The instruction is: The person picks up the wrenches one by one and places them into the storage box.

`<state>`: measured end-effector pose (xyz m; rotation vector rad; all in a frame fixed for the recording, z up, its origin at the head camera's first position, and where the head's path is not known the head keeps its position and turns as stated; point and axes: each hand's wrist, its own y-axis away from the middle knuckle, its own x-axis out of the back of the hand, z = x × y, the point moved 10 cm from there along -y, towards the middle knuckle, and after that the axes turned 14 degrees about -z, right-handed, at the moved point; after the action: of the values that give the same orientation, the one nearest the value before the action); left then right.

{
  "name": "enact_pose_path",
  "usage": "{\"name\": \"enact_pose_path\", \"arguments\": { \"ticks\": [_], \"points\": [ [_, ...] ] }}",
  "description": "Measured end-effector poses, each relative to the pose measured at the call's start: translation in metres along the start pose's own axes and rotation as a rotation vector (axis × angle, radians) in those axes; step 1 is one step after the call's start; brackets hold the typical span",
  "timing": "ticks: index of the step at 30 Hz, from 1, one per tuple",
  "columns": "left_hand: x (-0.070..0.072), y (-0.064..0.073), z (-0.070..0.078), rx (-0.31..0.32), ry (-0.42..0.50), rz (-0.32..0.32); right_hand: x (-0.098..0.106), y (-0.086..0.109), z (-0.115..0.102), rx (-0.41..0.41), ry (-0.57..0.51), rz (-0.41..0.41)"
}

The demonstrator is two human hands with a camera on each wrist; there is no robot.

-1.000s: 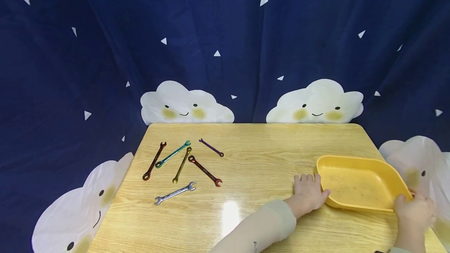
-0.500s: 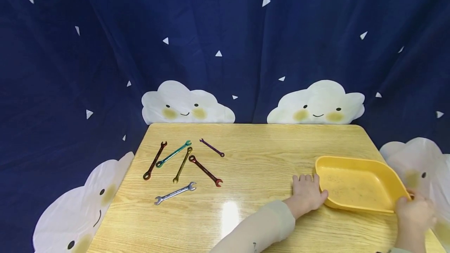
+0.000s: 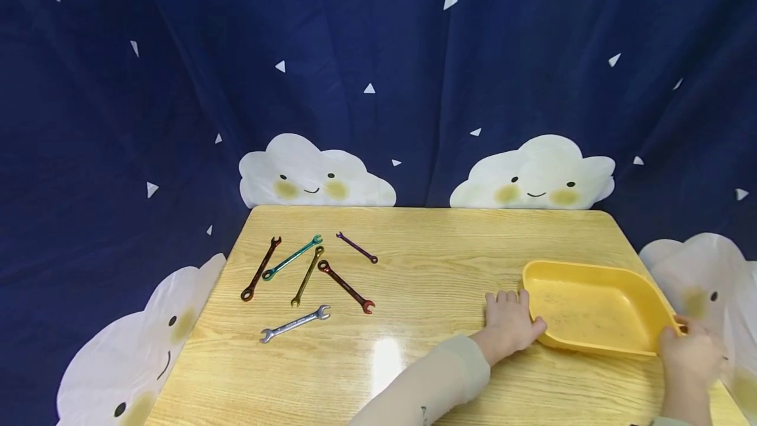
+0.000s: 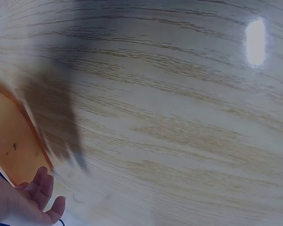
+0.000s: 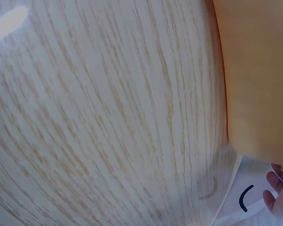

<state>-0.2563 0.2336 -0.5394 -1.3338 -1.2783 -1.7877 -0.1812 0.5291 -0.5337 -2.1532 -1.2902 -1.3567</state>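
Observation:
A shallow yellow plastic tray (image 3: 591, 311) lies at the right of the wooden table; its orange-looking outer wall shows in the left wrist view (image 4: 12, 136) and right wrist view (image 5: 257, 84). My left hand (image 3: 508, 322) rests against its left end, thumb at the rim and fingers extended along the outside. At the right end, my right hand (image 3: 688, 354) grips the near corner, thumb over the rim and fingers partly hidden behind it. In the right wrist view, the fingertips (image 5: 272, 181) show under the tray's end.
Several combination wrenches lie loose at the left: teal (image 3: 292, 257), gold (image 3: 307, 276), purple (image 3: 357, 248), and dark red (image 3: 345, 286) among them. A silver open-end wrench (image 3: 294, 323) is nearest. A dark blue curtain (image 3: 378, 71) with clouds hangs behind the table.
The yellow tray has shifted a little to the left, and both hands have moved left with it. The wrenches have stayed where they were.

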Motion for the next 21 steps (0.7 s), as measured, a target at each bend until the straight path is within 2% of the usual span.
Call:
{"name": "enact_pose_path", "arguments": {
  "ticks": [4,12,17,21],
  "points": [
    [0.0,0.0,-0.003,0.009,-0.011,0.003,-0.001,-0.002,-0.002,0.03,0.0,-0.014],
    [-0.002,-0.005,-0.007,0.02,0.008,0.002,-0.004,-0.003,-0.006,0.031,0.052,-0.043],
    [-0.006,-0.01,-0.009,0.029,0.004,-0.01,-0.001,-0.002,-0.012,0.091,0.076,-0.021],
    [-0.005,-0.01,-0.011,0.03,0.007,-0.004,0.0,-0.002,-0.016,0.149,0.088,-0.036]
  ]
}}
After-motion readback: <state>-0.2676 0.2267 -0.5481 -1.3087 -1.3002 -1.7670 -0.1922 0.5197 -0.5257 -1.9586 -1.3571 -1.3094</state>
